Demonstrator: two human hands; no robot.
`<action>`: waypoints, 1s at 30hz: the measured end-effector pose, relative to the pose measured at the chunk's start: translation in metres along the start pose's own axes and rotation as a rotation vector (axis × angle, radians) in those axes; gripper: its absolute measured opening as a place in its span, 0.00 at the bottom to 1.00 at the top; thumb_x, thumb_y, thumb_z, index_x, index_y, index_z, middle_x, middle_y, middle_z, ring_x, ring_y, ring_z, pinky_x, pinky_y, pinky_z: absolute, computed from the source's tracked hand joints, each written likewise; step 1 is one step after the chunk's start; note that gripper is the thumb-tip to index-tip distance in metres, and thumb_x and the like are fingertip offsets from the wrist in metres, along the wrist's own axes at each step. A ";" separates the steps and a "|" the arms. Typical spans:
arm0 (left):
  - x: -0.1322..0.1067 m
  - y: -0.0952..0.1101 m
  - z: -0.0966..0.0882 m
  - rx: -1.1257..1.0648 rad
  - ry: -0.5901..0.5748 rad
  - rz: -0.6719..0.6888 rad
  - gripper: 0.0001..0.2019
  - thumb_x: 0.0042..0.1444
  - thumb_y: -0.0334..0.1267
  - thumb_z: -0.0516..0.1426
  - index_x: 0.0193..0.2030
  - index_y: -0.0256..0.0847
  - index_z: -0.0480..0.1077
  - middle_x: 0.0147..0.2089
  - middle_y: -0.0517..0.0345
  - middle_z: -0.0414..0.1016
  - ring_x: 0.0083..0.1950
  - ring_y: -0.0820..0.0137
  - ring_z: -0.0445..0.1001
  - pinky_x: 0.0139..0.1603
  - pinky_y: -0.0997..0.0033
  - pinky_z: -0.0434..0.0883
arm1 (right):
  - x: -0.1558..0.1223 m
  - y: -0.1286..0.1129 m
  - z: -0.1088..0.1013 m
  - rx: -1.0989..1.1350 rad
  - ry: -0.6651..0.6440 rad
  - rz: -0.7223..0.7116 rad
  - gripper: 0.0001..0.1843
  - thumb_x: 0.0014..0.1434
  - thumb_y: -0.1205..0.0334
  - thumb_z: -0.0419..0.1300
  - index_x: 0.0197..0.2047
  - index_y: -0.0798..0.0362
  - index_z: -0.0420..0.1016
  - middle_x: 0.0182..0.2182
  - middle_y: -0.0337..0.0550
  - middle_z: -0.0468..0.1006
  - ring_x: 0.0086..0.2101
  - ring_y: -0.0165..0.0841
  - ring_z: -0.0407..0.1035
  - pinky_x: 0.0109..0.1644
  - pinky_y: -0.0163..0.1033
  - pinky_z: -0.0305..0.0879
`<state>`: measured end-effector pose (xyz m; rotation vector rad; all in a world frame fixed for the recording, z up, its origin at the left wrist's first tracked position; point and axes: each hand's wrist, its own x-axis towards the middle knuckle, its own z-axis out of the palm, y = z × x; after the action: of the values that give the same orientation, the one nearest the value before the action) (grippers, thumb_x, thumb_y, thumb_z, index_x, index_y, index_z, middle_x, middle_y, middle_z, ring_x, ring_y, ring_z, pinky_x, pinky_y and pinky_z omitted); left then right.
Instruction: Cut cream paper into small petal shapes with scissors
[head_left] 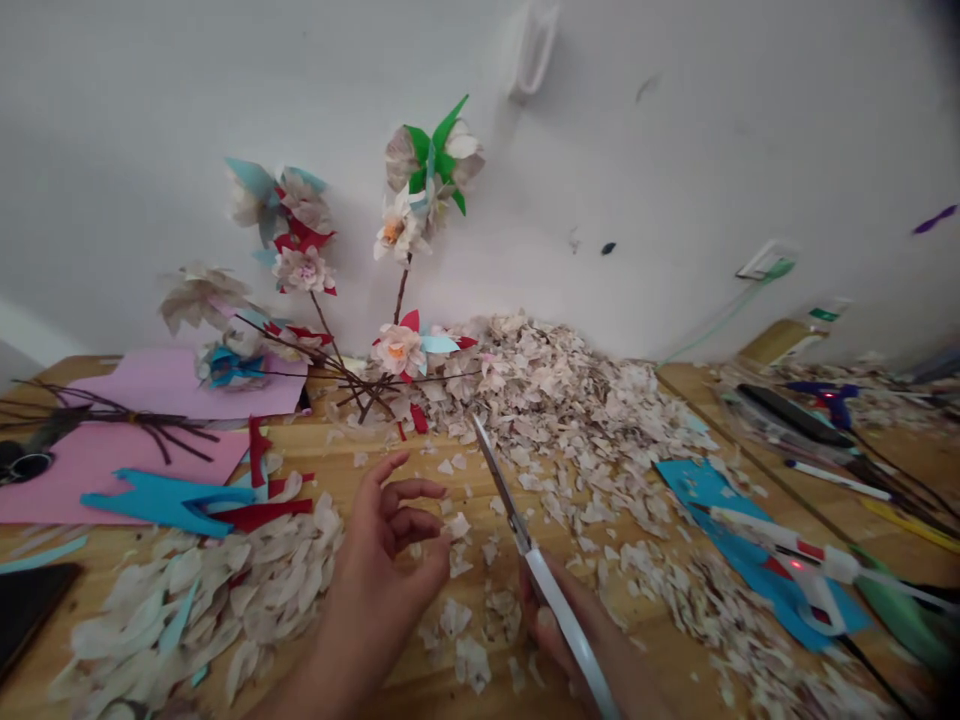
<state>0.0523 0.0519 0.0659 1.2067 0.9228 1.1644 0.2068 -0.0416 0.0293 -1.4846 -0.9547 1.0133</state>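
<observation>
The person's right hand is gripping a pair of white-handled scissors, whose long axis is running up and leftward across the table, the closed tips pointing toward the paper flowers. The left hand is hovering just left of the blades, fingers curled, apparently holding nothing and apart from the right, with a pale paper scrap lying between it and the scissors.

L hand half-curled, R hand gripping.
</observation>
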 end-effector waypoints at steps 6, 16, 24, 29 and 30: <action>-0.014 -0.013 -0.002 0.316 -0.297 0.192 0.33 0.46 0.24 0.56 0.58 0.54 0.57 0.45 0.56 0.75 0.34 0.70 0.75 0.42 0.66 0.69 | 0.003 0.007 0.004 0.015 0.051 -0.048 0.11 0.45 0.57 0.65 0.30 0.49 0.68 0.25 0.36 0.73 0.27 0.33 0.67 0.32 0.36 0.65; -0.018 -0.020 -0.002 0.282 -0.421 0.050 0.30 0.46 0.25 0.56 0.57 0.54 0.62 0.45 0.55 0.75 0.38 0.66 0.75 0.44 0.64 0.68 | 0.006 0.009 0.009 0.043 0.106 -0.114 0.11 0.41 0.66 0.64 0.28 0.49 0.66 0.23 0.34 0.76 0.25 0.32 0.71 0.30 0.36 0.67; -0.016 -0.037 0.015 -0.179 -0.241 -0.317 0.25 0.40 0.31 0.63 0.46 0.44 0.60 0.27 0.63 0.73 0.27 0.72 0.73 0.29 0.74 0.68 | 0.010 0.024 0.007 0.126 0.213 -0.170 0.14 0.49 0.59 0.65 0.30 0.47 0.60 0.24 0.34 0.77 0.26 0.32 0.69 0.31 0.38 0.63; -0.014 -0.032 0.018 -0.255 -0.162 -0.485 0.27 0.34 0.37 0.67 0.42 0.42 0.60 0.23 0.62 0.73 0.27 0.65 0.75 0.25 0.67 0.72 | 0.012 0.033 0.006 0.115 0.189 -0.143 0.15 0.49 0.56 0.65 0.31 0.47 0.61 0.25 0.33 0.77 0.27 0.32 0.68 0.33 0.39 0.62; -0.014 -0.030 0.018 -0.249 -0.156 -0.492 0.28 0.33 0.37 0.67 0.42 0.42 0.60 0.23 0.62 0.73 0.28 0.64 0.75 0.24 0.66 0.72 | 0.012 0.033 0.006 0.115 0.191 -0.140 0.15 0.48 0.55 0.66 0.30 0.47 0.61 0.25 0.33 0.77 0.27 0.32 0.68 0.33 0.39 0.62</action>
<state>0.0716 0.0356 0.0382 0.7955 0.8639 0.7511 0.2064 -0.0325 -0.0056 -1.3722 -0.8366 0.7968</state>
